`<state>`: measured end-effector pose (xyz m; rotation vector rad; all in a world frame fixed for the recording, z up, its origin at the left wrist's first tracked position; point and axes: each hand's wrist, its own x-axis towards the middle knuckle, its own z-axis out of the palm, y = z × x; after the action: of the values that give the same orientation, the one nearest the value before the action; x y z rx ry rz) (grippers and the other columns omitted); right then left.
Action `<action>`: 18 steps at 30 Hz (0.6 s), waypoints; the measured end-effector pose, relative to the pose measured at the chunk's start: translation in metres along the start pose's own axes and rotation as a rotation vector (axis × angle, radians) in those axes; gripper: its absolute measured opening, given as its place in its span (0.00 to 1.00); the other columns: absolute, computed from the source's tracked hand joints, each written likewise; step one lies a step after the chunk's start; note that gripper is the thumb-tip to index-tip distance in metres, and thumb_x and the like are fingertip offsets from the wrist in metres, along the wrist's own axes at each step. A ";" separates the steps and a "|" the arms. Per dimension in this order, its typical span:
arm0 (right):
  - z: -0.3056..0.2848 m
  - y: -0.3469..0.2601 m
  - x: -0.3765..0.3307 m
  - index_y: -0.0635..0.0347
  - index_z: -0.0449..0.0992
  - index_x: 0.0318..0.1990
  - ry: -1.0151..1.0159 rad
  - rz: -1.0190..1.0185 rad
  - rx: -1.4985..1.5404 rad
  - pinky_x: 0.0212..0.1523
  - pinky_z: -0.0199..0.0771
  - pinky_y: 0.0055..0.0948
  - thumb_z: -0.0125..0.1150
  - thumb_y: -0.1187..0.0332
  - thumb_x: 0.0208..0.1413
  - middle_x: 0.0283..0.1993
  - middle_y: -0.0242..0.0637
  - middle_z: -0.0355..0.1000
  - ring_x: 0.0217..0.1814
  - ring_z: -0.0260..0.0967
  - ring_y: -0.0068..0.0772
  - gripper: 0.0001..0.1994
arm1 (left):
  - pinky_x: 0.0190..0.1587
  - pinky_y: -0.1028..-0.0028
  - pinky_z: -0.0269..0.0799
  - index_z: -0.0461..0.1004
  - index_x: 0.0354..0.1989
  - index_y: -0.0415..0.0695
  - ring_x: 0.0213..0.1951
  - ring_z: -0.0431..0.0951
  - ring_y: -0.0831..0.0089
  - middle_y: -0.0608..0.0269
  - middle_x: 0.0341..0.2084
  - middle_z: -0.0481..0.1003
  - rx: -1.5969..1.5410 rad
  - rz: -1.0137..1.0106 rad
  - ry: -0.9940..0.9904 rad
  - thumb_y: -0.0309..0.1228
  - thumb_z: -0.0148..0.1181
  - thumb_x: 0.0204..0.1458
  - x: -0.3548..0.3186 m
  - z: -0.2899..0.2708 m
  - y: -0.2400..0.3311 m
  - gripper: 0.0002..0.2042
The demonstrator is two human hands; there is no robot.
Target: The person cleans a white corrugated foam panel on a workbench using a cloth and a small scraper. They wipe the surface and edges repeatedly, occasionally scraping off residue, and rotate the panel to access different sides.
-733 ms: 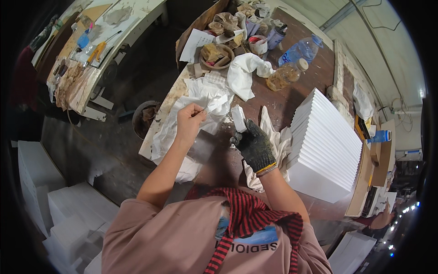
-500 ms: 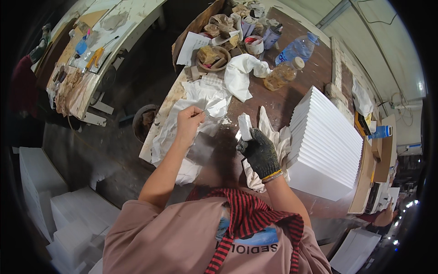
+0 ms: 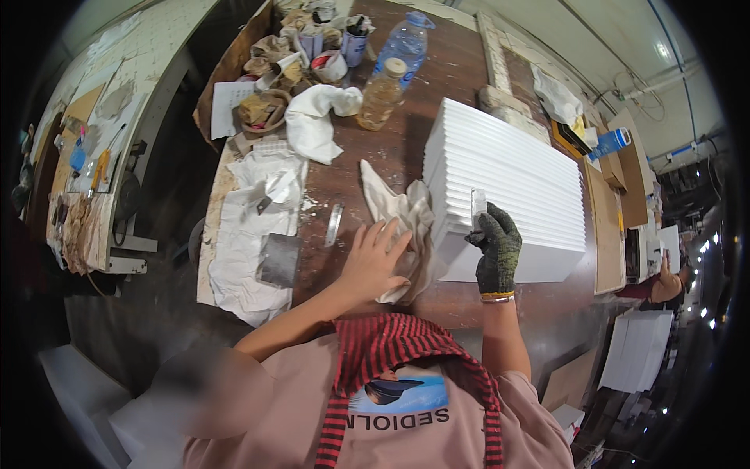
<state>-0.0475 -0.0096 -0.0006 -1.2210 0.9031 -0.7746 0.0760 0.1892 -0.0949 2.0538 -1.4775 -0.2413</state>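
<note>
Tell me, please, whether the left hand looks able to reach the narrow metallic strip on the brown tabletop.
Likely yes: the left hand, fingers spread, is at the off-white cloth, and the narrow metallic strip lies close by, to its left, with nothing visible between them.

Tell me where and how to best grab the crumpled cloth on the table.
Pinch the cloth by its bunched middle, I'd say, from above and left: loose folds gather there, the ridged white block crowds its right side, and the left hand, fingers spread, is at its left edge.
</note>
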 end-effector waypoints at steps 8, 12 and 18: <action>-0.017 0.006 0.021 0.63 0.79 0.50 0.103 -0.596 -0.829 0.34 0.72 0.23 0.71 0.73 0.51 0.32 0.29 0.73 0.31 0.68 0.20 0.17 | 0.47 0.58 0.74 0.74 0.44 0.38 0.44 0.77 0.51 0.50 0.41 0.76 -0.111 -0.124 0.357 0.28 0.63 0.41 0.023 0.035 -0.020 0.19; 0.017 0.018 0.046 0.58 0.81 0.43 0.026 -0.950 -1.007 0.60 0.66 0.48 0.68 0.65 0.46 0.32 0.41 0.75 0.36 0.73 0.43 0.15 | 0.45 0.56 0.72 0.72 0.40 0.41 0.43 0.75 0.50 0.52 0.38 0.74 0.083 -0.040 0.264 0.28 0.63 0.39 0.017 0.043 -0.016 0.17; 0.028 0.019 0.073 0.57 0.80 0.43 -0.045 -0.958 -1.183 0.69 0.56 0.52 0.64 0.61 0.49 0.33 0.42 0.75 0.42 0.72 0.46 0.15 | 0.45 0.58 0.72 0.72 0.38 0.43 0.43 0.74 0.54 0.57 0.39 0.73 0.133 -0.040 0.324 0.29 0.64 0.38 0.021 0.051 -0.017 0.16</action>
<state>0.0110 -0.0582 -0.0275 -2.8158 0.6855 -0.9419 0.0733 0.1558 -0.1423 2.1087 -1.2824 0.1730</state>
